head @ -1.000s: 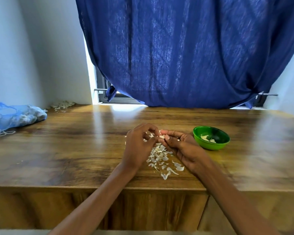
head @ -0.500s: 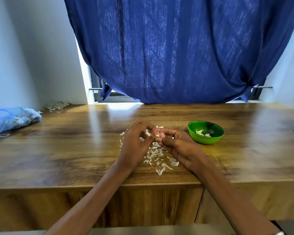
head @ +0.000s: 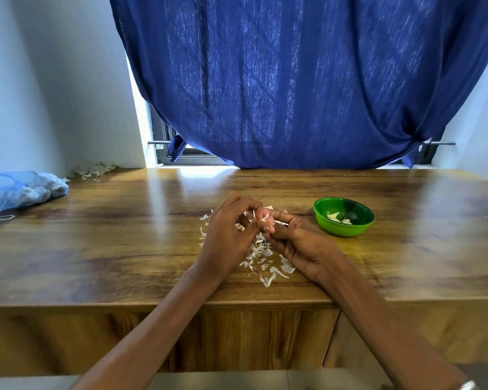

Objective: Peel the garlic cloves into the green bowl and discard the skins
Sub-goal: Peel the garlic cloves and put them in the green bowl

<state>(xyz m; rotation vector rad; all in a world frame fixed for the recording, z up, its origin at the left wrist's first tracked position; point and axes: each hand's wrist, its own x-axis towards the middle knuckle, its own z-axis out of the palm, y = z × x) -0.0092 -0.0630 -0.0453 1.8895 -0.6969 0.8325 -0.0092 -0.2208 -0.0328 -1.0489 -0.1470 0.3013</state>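
Met fingertip to fingertip above the middle of the glossy, wood-grained bench: left hand and right hand, both with fingers curled inward. Pinched between them, a small pale garlic clove, mostly hidden, so its shape could not be told. Lay scattered beneath and around the hands, a heap of thin, papery white skins, curled and flaky, reaching toward the bench's near edge. Sat just right of the right hand, apart from it, a round, smooth green bowl with a few pale peeled cloves at its bottom. Rested at the far left of the bench, a crumpled blue mesh bag holding lumpy pale contents. Lay in the back left corner, another small pile of dry husks. Hung behind, a dark blue woven curtain in soft folds.
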